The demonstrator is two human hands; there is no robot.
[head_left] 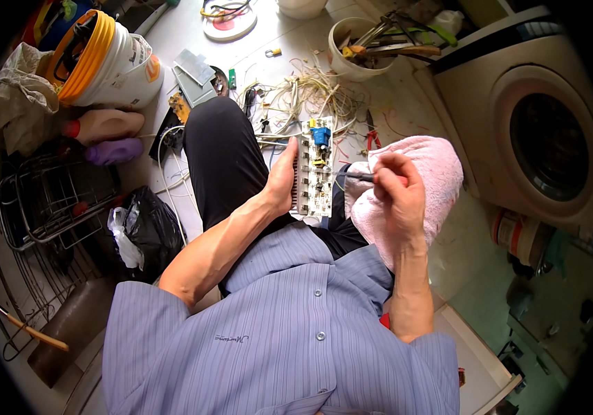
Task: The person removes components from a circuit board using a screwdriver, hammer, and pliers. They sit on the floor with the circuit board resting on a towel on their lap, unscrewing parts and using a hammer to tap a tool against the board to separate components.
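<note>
Head view: circuit board, shirt lettering

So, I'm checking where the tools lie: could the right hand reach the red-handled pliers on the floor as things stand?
Probably yes, but not freely: the right hand holds a screwdriver, and the pink towel lies partly between it and the red-handled pliers.

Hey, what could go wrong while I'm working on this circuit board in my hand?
The screwdriver-like tool in your right hand points at the circuit board and could slip, scratching it. Held up by only your left hand, the board might tip. Any small part that drops could get lost among the tangled wires.
</note>
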